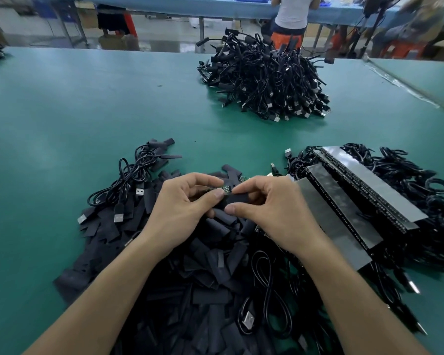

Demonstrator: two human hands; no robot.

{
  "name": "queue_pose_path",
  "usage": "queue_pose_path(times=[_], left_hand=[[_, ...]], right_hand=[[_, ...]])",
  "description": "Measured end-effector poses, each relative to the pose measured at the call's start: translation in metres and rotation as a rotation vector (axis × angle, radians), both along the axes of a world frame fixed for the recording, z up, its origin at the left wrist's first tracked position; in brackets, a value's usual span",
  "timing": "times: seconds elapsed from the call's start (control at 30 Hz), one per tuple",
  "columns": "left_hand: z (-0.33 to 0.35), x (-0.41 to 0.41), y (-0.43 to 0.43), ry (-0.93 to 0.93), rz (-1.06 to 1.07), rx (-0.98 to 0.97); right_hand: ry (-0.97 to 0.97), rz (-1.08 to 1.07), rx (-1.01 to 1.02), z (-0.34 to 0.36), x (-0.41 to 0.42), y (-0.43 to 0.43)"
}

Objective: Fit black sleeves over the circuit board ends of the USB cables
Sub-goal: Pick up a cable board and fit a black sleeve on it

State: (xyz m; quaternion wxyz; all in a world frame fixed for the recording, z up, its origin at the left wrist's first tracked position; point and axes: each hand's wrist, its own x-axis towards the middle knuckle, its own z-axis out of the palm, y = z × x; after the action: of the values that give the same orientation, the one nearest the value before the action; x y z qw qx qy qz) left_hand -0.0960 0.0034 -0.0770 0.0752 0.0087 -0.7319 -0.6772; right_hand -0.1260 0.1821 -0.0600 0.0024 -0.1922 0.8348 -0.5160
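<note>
While left hand [182, 206] pinched the small green circuit board [226, 188] steady, right hand [269, 206] gripped a flat black sleeve [237, 199]. Mouth faced board, probably for sliding on.

We see a teal-green desk [62, 111], black sleeves [203, 278] at six o'clock, a black cable heap [262, 80] at one o'clock, and a green board [226, 189] at centre.

Sleeve pile [185, 285] left of probable boards [344, 203]
</note>
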Motion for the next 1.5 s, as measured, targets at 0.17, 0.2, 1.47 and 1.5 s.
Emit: queue_pose_path(times=[0.17,0.2,1.47,1.5], left_hand=[[0.000,-0.001,-0.002,-0.010,0.051,-0.033],[0.000,-0.002,-0.004,-0.014,0.061,-0.019],[0.010,0.004,-0.012,-0.070,-0.115,-0.049],[0.009,0.004,-0.012,-0.069,-0.121,-0.042]], right_hand=[[0.067,-0.013,-0.011,0.000,0.001,-0.001],[0.080,-0.035,-0.024,0.000,0.001,0.000],[-0.072,0.133,-0.101,0.003,-0.004,0.007],[-0.075,0.128,-0.110,0.002,-0.004,0.006]])
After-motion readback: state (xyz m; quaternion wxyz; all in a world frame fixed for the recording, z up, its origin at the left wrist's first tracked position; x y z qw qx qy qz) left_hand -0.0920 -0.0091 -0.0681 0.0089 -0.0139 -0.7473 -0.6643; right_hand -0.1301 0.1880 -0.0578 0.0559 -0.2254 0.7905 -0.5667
